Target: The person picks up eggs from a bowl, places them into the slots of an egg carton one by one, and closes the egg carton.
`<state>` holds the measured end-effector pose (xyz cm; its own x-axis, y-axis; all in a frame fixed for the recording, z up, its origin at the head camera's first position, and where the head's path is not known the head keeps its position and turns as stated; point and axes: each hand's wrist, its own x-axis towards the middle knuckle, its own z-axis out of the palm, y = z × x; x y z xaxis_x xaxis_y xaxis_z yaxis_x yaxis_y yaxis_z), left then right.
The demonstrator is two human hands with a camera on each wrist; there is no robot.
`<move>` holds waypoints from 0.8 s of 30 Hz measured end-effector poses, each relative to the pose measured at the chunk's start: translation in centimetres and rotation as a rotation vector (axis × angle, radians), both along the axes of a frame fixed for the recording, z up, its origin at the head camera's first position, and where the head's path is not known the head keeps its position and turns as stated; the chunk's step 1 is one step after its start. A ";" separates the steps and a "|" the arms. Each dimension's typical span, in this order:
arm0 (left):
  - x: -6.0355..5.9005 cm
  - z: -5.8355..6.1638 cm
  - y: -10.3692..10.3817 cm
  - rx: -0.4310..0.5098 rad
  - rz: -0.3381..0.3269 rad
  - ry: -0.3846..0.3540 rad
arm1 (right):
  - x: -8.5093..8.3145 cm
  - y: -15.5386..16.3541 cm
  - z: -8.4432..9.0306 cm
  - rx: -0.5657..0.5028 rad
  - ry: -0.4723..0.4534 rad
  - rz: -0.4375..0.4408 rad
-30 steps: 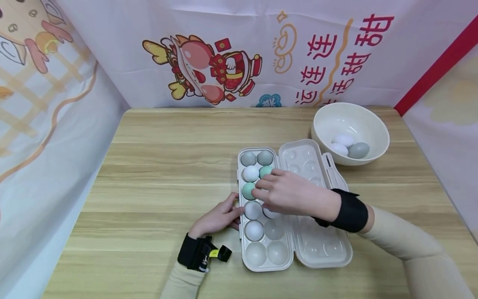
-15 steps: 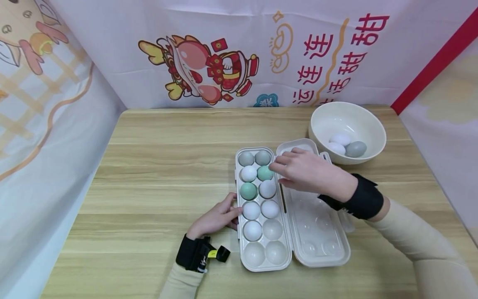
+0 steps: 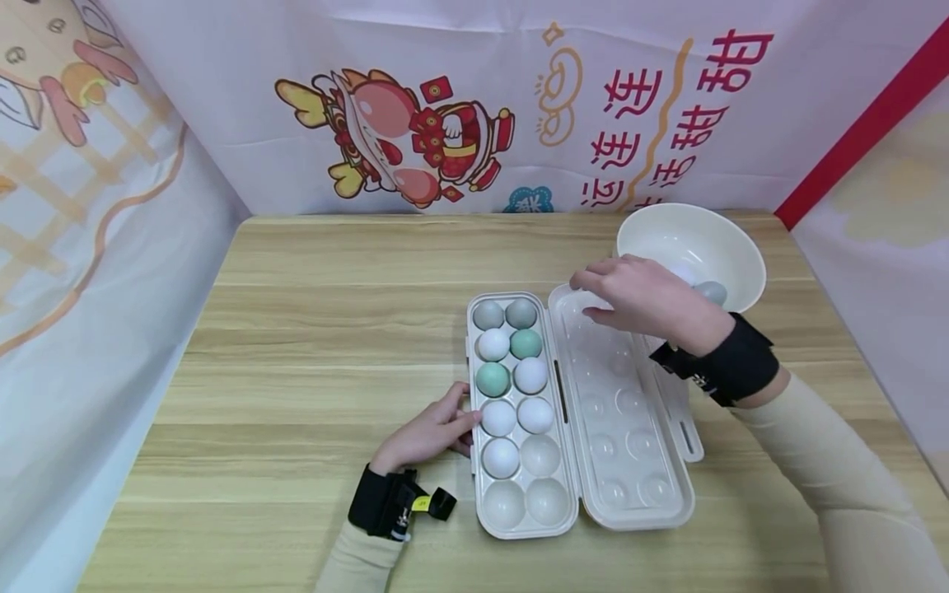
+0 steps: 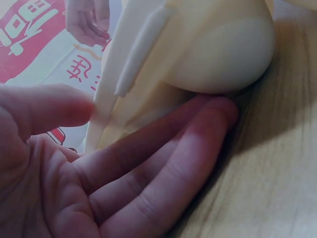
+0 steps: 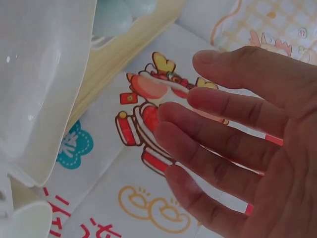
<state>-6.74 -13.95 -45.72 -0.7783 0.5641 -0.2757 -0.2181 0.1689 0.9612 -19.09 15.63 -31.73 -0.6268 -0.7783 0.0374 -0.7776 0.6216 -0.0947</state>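
The egg tray [image 3: 519,502] is taken as the landmark; it lies open on the wooden table [image 3: 311,329], its clear lid [image 3: 630,428] folded flat on the side toward the bowl [image 3: 734,247]. Nine eggs are counted in the tray: two grey in the far row, then white and green, green and white, two white, and one white egg [image 3: 501,458] in the next row's outer cup. The three cups nearest the person are seen unfilled.

The left hand [image 3: 428,431] is laid flat on the table against the tray's outer wall, level with the white rows; in the left wrist view its fingers [image 4: 163,168] are seen straight and close together, touching the tray's side, nothing gripped.

The right hand [image 3: 638,298] is held above the lid's far end, between tray and bowl. Its fingers [image 5: 233,148] are seen extended and only slightly spread in the right wrist view, holding nothing. A grey egg [image 3: 713,291] in the bowl is partly hidden behind this hand.
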 end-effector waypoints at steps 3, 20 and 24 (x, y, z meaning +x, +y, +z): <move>0.0 0.0 0.0 0.001 -0.001 -0.003 | -0.3 0.6 0.1 0.012 -0.025 -0.054; 0.0 -0.1 0.0 0.004 0.009 -0.009 | -4.2 5.1 -0.3 0.045 -0.288 -0.301; 0.0 0.0 0.1 0.003 0.008 -0.010 | -5.5 6.8 -0.6 0.059 -0.318 -0.328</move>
